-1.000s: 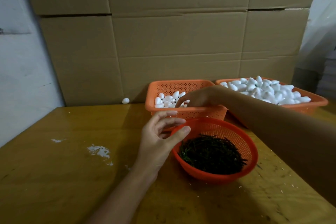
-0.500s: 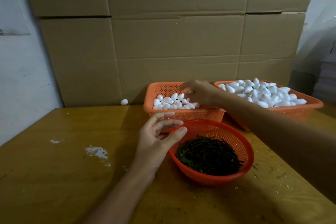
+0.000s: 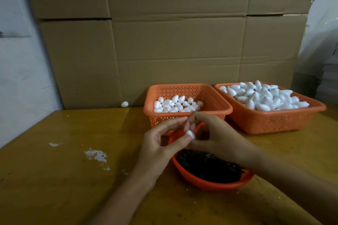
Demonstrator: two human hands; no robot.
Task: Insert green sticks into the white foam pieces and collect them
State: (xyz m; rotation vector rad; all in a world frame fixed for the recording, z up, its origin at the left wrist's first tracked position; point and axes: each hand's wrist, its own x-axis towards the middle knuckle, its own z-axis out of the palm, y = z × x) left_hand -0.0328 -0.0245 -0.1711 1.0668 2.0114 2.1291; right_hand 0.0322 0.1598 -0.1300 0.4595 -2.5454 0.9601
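While both hands met above the near basket, one small white egg-shaped foam piece (image 3: 190,133) sat between them, just over the far rim of the round orange perforated plastic basket (image 3: 210,185). The right hand (image 3: 214,137) had its fingers curled and pinched the piece at the fingertips. The left hand (image 3: 161,140) was half curled, with its thumb tip touching the piece from below. That spot was blurred, so I could not tell whether it truly gripped. Neither hand held a stick, so I judged insertion for this piece not yet done.

Plenty was left. The dark green thin sticks (image 3: 206,166) lay in a tangled heap across the round basket's bottom. On the far side, the left rectangular orange perforated plastic basket (image 3: 210,95) held a shallow layer of loose white foam pieces (image 3: 175,105). Just beside it, the right rectangular orange perforated plastic basket (image 3: 274,115) was heaped above its rim with more white foam (image 3: 265,97). One stray white foam piece (image 3: 124,104) lay far left against the brown cardboard boxes (image 3: 164,42).

The foam looked matte, smooth and tapered at one end, and probably dents easily. The sticks looked wiry and thin. The baskets looked rigid, with grids of small holes. The yellow-brown varnished wooden table (image 3: 54,179) was glossy and carried white crumbs (image 3: 96,155) near left.
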